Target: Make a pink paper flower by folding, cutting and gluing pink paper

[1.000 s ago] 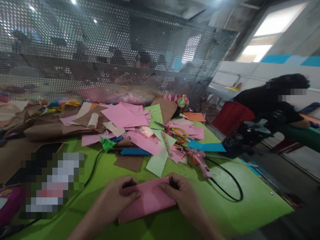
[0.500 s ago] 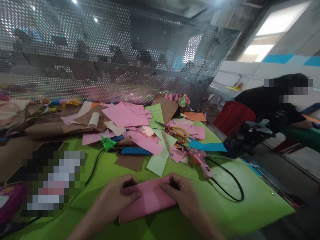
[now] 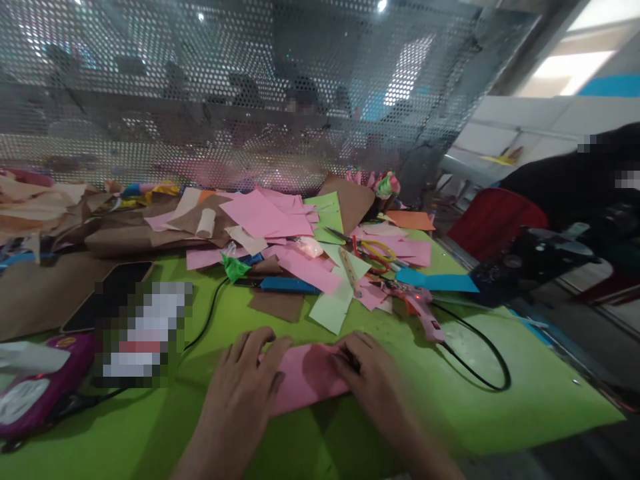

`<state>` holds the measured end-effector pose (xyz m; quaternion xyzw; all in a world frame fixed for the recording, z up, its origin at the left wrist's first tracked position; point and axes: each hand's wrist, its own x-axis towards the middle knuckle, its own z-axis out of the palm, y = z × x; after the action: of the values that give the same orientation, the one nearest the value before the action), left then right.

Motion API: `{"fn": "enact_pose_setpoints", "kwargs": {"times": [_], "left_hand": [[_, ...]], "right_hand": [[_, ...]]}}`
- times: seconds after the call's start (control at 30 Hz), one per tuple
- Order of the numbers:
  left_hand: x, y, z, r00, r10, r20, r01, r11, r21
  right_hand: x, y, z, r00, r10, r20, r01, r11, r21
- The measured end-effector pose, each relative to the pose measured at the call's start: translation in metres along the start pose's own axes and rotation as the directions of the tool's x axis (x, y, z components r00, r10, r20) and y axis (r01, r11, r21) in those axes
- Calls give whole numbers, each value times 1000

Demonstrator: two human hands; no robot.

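A folded piece of pink paper (image 3: 307, 380) lies low over the green tabletop in front of me, between my hands. My left hand (image 3: 245, 380) covers its left end, fingers bent over the top and thumb against the paper. At the right end, my right hand (image 3: 367, 373) grips the paper with thumb and curled fingers. The undersides of both hands are hidden. Just beyond the paper lie a pale green sheet (image 3: 333, 310) and a brown paper piece (image 3: 275, 305). To the right rests a pink glue gun (image 3: 427, 320) with a small red light and a black cord.
Scissors (image 3: 370, 252), a blue utility knife (image 3: 290, 285) and paper scraps crowd the table's back. A phone (image 3: 113, 293) and a purple device (image 3: 50, 387) with a cord are at left. A perforated metal panel (image 3: 225, 120) stands behind. A person (image 3: 565, 173) sits at right.
My left hand has shifted from pinching the paper's left edge to lying over that end. The paper sits flatter and lower. The camera view has turned slightly left.
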<state>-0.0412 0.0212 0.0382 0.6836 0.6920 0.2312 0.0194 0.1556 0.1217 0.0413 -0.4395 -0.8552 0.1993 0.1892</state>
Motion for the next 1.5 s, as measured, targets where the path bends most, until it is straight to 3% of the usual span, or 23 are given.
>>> {"fn": "enact_pose_setpoints", "kwargs": {"times": [0.1, 0.23, 0.6, 0.93, 1.23, 1.5], "left_hand": [[-8, -1, 7, 980, 187, 70, -190, 981, 44], [-16, -3, 14, 949, 271, 160, -277, 961, 15], [-39, -2, 27, 936, 342, 83, -350, 929, 119], [-35, -3, 20, 920, 325, 218, -356, 927, 122], [-33, -3, 24, 911, 352, 213, -378, 920, 99], [-30, 0, 16, 903, 394, 174, -421, 892, 163]], "right_hand": [[0, -2, -1, 1000, 16, 20, -16, 1000, -13], [-1, -4, -2, 1000, 22, 22, -22, 1000, -5], [0, 3, 3, 999, 31, 12, -31, 999, -18], [2, 7, 2, 1000, -8, 1, 8, 999, -35], [0, 6, -1, 1000, 1, 12, -1, 1000, -9], [1, 1, 0, 1000, 22, 8, -21, 998, -60]]}}
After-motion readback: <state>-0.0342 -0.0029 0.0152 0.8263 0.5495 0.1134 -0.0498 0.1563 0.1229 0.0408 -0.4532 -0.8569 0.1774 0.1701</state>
